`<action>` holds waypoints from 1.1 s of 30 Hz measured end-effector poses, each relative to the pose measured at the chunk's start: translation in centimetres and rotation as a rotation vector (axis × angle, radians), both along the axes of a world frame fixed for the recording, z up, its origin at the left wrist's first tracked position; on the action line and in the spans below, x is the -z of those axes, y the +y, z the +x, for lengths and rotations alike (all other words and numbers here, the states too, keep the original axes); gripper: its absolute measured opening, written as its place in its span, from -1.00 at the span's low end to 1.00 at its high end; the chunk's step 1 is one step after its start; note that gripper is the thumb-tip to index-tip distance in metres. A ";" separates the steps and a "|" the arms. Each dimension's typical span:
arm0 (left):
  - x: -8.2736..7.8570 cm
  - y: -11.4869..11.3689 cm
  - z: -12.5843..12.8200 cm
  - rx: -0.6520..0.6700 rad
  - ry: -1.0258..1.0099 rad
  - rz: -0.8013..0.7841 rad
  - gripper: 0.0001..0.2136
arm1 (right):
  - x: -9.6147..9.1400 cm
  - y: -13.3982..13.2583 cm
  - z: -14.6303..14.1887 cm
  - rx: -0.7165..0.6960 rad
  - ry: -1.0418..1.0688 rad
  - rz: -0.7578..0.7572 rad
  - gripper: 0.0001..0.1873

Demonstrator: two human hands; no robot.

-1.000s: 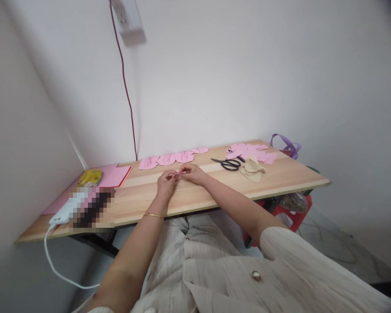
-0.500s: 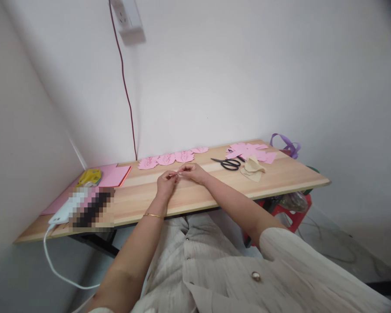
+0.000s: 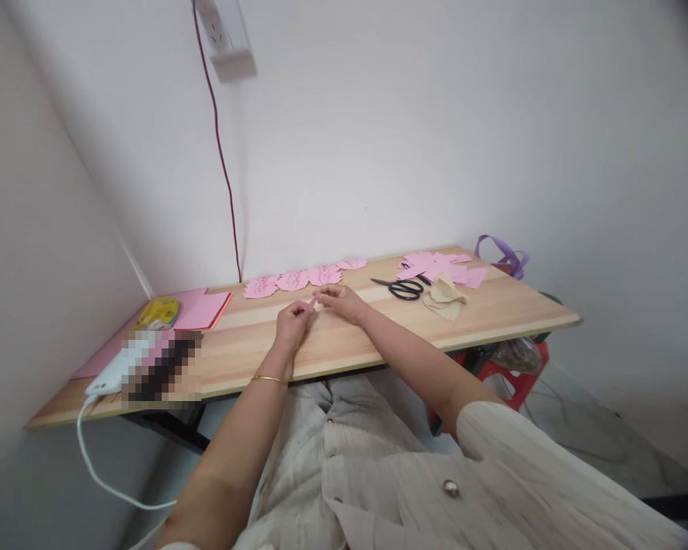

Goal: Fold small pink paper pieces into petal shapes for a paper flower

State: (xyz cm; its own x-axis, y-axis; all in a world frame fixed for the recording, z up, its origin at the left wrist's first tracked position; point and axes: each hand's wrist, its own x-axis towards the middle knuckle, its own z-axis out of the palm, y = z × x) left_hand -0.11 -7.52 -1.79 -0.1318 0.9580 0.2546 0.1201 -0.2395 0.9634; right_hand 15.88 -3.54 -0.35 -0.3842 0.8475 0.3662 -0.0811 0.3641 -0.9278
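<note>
A small piece of pink paper [image 3: 311, 304] is pinched between my two hands above the middle of the table. My left hand [image 3: 292, 324] is closed on its left side, and the fingers of my right hand [image 3: 342, 302] grip its other side. Most of the paper is hidden by the fingers. Behind my hands, several pink paper cut-outs with jagged edges [image 3: 292, 280] lie in a row along the wall. Black-handled scissors [image 3: 402, 289] rest to the right of my right hand, beside a crumpled beige cloth or paper [image 3: 446, 298].
Pink paper scraps [image 3: 436, 265] are heaped at the back right. On the left lie pink sheets [image 3: 202, 309], a yellow packet [image 3: 159, 312] and a white power strip [image 3: 115, 370] with its cable. A purple ribbon [image 3: 504, 252] hangs at the table's right end, above a red stool [image 3: 516, 382].
More of the pink paper shows between my fingertips now, and my right fingers have shifted slightly. The things on the table have stayed in place.
</note>
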 end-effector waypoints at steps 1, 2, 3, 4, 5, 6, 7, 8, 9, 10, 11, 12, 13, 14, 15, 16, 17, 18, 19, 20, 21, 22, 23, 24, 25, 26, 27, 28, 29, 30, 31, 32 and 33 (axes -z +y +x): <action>0.0 0.0 0.0 0.014 -0.014 -0.006 -0.77 | -0.1 -0.1 -0.1 -0.023 -0.002 0.008 -0.67; 0.0 0.0 0.0 0.030 -0.023 -0.011 -0.76 | -0.1 -0.2 -0.1 -0.040 -0.014 0.022 -0.68; 0.0 0.0 0.0 0.043 -0.027 -0.014 -0.74 | -0.1 -0.3 -0.1 -0.045 -0.030 0.039 -0.70; 0.1 0.0 -0.1 0.054 -0.025 -0.016 -0.73 | -0.2 -0.4 -0.2 -0.037 -0.049 0.055 -0.72; 0.1 0.1 -0.1 0.061 -0.019 -0.018 -0.72 | -0.2 -0.4 -0.2 -0.023 -0.065 0.068 -0.72; 0.1 0.1 -0.1 0.065 -0.011 -0.021 -0.72 | -0.1 -0.4 -0.2 -0.009 -0.077 0.076 -0.70; 0.2 0.2 -0.2 0.066 -0.006 -0.023 -0.72 | -0.1 -0.4 -0.2 0.000 -0.085 0.079 -0.68; 0.2 0.2 -0.2 0.069 -0.004 -0.022 -0.72 | 0.0 -0.3 -0.2 0.005 -0.089 0.079 -0.65; 0.3 0.2 -0.2 0.074 -0.007 -0.017 -0.73 | 0.1 -0.1 -0.2 0.009 -0.089 0.071 -0.63; 0.3 0.2 -0.2 0.078 -0.013 -0.011 -0.73 | 0.2 0.0 -0.3 0.015 -0.082 0.060 -0.62; 0.3 0.2 -0.2 0.081 -0.025 -0.003 -0.73 | 0.3 0.1 -0.3 0.016 -0.070 0.045 -0.63; 0.3 0.2 -0.2 0.087 -0.039 0.004 -0.74 | 0.4 0.2 -0.3 0.010 -0.053 0.031 -0.65; 0.2 0.2 -0.2 0.092 -0.053 0.008 -0.74 | 0.4 0.2 -0.3 -0.003 -0.035 0.021 -0.68; 0.1 0.1 -0.1 0.096 -0.065 0.005 -0.74 | 0.4 0.1 -0.3 -0.019 -0.023 0.018 -0.70; 0.0 0.0 -0.1 0.100 -0.070 -0.004 -0.74 | 0.3 0.1 -0.3 -0.030 -0.020 0.023 -0.72; -0.1 0.0 0.0 0.099 -0.069 -0.017 -0.75 | 0.2 -0.1 -0.3 -0.034 -0.028 0.036 -0.75; -0.1 -0.1 0.0 0.095 -0.063 -0.034 -0.75 | 0.1 -0.2 -0.2 -0.029 -0.042 0.053 -0.76; -0.2 -0.1 0.0 0.090 -0.056 -0.048 -0.75 | -0.1 -0.3 -0.2 -0.020 -0.057 0.070 -0.76; -0.2 -0.1 0.0 0.086 -0.054 -0.055 -0.76 | -0.2 -0.4 -0.2 -0.012 -0.067 0.079 -0.75; -0.2 -0.1 0.0 0.089 -0.056 -0.057 -0.76 | -0.2 -0.4 -0.2 -0.007 -0.066 0.076 -0.75; -0.2 -0.1 0.0 0.094 -0.067 -0.052 -0.77 | -0.3 -0.5 -0.2 -0.012 -0.057 0.065 -0.75; -0.2 0.0 0.0 0.102 -0.082 -0.045 -0.77 | -0.2 -0.4 -0.2 -0.024 -0.045 0.049 -0.76; -0.1 0.1 0.0 0.110 -0.098 -0.038 -0.78 | -0.2 -0.4 -0.3 -0.035 -0.035 0.034 -0.76; 0.0 0.2 0.0 0.112 -0.110 -0.032 -0.77 | -0.1 -0.3 -0.3 -0.043 -0.029 0.024 -0.75; 0.0 0.2 0.0 0.113 -0.116 -0.029 -0.77 | 0.0 -0.3 -0.4 -0.047 -0.029 0.023 -0.75; 0.0 0.3 0.0 0.114 -0.119 -0.026 -0.76 | 0.1 -0.3 -0.4 -0.047 -0.035 0.027 -0.75; 0.0 0.3 0.1 0.119 -0.123 -0.022 -0.75 | 0.1 -0.3 -0.4 -0.036 -0.040 0.033 -0.76; 0.0 0.3 0.1 0.131 -0.132 -0.020 -0.74 | 0.1 -0.3 -0.4 -0.021 -0.044 0.037 -0.77; -0.1 0.2 0.1 0.146 -0.147 -0.021 -0.73 | 0.1 -0.3 -0.3 -0.009 -0.045 0.039 -0.77; -0.1 0.2 0.1 0.162 -0.166 -0.025 -0.72 | 0.1 -0.4 -0.3 0.000 -0.041 0.040 -0.78; -0.2 0.2 0.2 0.175 -0.186 -0.032 -0.71 | 0.0 -0.4 -0.3 0.005 -0.035 0.038 -0.77; -0.2 0.2 0.2 0.183 -0.203 -0.042 -0.69 | 0.0 -0.3 -0.3 0.004 -0.029 0.038 -0.77; -0.2 0.2 0.2 0.184 -0.214 -0.053 -0.68 | 0.0 -0.3 -0.3 -0.003 -0.023 0.041 -0.76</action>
